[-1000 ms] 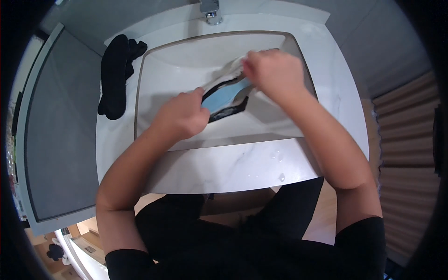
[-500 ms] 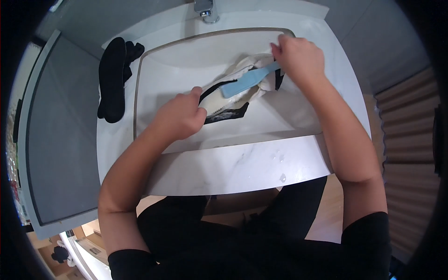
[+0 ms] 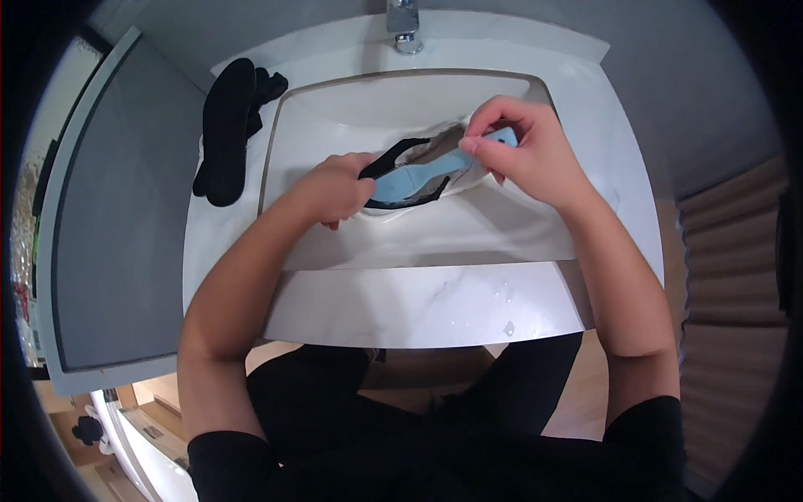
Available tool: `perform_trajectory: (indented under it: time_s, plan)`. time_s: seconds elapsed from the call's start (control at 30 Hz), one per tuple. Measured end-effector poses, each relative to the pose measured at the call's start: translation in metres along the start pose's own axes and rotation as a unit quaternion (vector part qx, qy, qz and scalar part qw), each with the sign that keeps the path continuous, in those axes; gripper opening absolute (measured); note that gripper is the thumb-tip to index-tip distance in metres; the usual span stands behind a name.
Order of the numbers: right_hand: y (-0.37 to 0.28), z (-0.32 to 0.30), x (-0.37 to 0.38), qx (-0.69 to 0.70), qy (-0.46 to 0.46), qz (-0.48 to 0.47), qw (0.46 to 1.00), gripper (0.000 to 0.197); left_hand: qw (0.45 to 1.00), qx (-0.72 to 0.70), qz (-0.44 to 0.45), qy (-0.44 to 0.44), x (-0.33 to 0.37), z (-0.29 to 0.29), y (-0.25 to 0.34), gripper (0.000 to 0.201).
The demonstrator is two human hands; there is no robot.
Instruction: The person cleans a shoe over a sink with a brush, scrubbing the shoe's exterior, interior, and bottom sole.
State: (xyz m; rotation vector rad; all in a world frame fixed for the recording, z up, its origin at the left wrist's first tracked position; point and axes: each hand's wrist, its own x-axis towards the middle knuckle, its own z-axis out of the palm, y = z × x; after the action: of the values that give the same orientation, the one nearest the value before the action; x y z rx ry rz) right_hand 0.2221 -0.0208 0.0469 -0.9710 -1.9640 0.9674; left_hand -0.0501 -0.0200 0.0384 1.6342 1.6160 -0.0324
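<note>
A white shoe with a black collar [image 3: 396, 159] lies in the white sink [image 3: 309, 243], its opening facing up. My left hand [image 3: 339, 188] is closed round the heel end of the shoe at its left. A light blue brush [image 3: 422, 171] reaches into the shoe's opening, head toward the heel; its bristles are hidden. At the right, my right hand [image 3: 527, 151] pinches the brush handle between thumb and fingers, above the front part of the shoe. That front part is largely covered by the hand.
Black insoles [image 3: 226, 134] and a bunched black cloth-like piece [image 3: 269, 87] lie on the counter left of the sink. A chrome faucet [image 3: 405, 27] stands behind the basin. Water drops sit on the marbled front edge [image 3: 435, 297]. A grey panel [image 3: 121, 209] stands at the left.
The shoe has been turned so that its opening faces up. The brush has gone from the shoe's outside into the opening, and my right hand has moved down and left with the handle.
</note>
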Motion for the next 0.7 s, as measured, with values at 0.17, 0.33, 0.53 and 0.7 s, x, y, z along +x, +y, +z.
perform_trajectory:
  time_s: [0.17,0.33,0.53,0.7]
  plan:
    - [-0.009,0.041,-0.003,0.186,-0.059,0.040,0.980,0.019,0.997,0.029,0.065,0.004,0.001,0.002,-0.003,0.054]
    - [-0.020,0.026,0.001,-0.074,-0.022,-0.014,0.997,0.022,0.993,0.055,0.104,0.005,0.010,0.001,-0.015,0.059]
    - [-0.012,-0.037,-0.004,-0.075,0.074,0.127,0.986,0.020,0.991,0.066,0.117,0.006,0.004,-0.001,-0.013,0.060]
    - [-0.013,-0.008,-0.002,-0.043,0.029,0.162,0.986,0.020,0.996,0.044,0.077,0.003,0.006,-0.006,-0.007,0.059]
